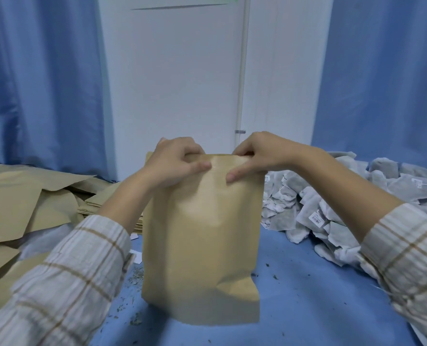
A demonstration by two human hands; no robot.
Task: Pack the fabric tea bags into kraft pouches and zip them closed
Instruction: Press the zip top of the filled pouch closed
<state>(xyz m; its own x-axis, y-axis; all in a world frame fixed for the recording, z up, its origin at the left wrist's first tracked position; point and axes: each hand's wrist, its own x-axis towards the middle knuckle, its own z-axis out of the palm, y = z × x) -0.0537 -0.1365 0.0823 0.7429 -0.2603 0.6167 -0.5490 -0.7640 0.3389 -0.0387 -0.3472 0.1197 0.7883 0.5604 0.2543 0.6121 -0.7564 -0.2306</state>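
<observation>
A tall kraft pouch (202, 240) stands upright on the blue table (307, 295) in the middle of the view, bulging as if filled. My left hand (175, 161) pinches the pouch's top strip on the left, thumb in front and fingers behind. My right hand (255, 156) pinches the same strip on the right, thumb pressed on the front. The pouch's contents are hidden. A heap of grey-white fabric tea bags (344, 203) lies to the right of the pouch.
Flat empty kraft pouches (27, 203) are piled on the left, with a neater stack (100, 203) behind my left forearm. Loose tea crumbs (135, 320) dot the table. Blue curtains (37, 78) and a white door (177, 78) stand behind.
</observation>
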